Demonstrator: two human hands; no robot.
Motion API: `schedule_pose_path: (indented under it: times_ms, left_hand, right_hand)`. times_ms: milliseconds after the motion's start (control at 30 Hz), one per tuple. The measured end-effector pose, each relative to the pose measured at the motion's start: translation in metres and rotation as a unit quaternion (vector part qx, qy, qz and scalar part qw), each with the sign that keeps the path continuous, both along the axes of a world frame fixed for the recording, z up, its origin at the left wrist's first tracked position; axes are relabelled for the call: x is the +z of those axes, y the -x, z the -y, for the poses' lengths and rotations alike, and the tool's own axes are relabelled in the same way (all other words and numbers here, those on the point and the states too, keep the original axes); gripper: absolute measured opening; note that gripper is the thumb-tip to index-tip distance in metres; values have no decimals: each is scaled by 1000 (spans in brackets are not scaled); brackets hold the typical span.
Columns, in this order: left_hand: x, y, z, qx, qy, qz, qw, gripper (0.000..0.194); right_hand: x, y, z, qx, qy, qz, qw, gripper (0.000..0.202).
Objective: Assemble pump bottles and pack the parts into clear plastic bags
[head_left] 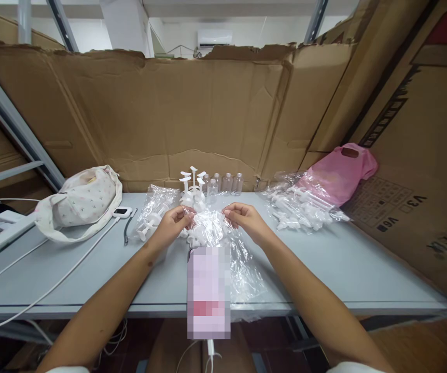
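Observation:
My left hand [177, 223] pinches one side of a clear plastic bag [210, 228], and my right hand [243, 216] pinches the other. The crinkled bag stretches between my fingertips and trails down over the table's front edge on the right. White plastic parts [195, 239] show under or in the bag; which, I cannot tell. Just behind it stand several white pump heads [193, 189] with upright stems. Several small clear bottles [227, 183] stand beside these, near the cardboard. Left of my left hand lies another clear bag [157, 204] with white pump parts.
At right, a clear bag of white parts [301, 210] lies by a pink bag [340, 173]. A patterned cloth bag [81, 199], a small white device [122, 212] on a cable and a power strip [3, 238] occupy the left. Cardboard [169, 114] walls the back. A pixelated rectangle [208, 290] covers the front centre.

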State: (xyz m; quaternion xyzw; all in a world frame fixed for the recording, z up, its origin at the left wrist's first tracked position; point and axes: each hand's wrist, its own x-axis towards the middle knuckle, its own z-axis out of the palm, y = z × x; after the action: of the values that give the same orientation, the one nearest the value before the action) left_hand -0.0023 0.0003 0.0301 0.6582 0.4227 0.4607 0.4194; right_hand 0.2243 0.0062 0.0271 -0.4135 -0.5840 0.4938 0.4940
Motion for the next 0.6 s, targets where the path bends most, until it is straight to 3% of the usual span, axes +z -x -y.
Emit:
schedule_pose_path:
  times_ms: [167,333,600]
  left_hand:
    - [-4,2,-5,-19,15,65,998,26]
    - [-4,8,-7,-46,89,148,984,24]
    - [1,10,-4,-65,178,219,957,18]
  right_hand:
    - [-2,-6,-5,-39,-17,-19,999,31]
    - [-4,-14,-12,-94,-25,-65,993,30]
    - [-3,-12,-10,-94,-7,-76,993,33]
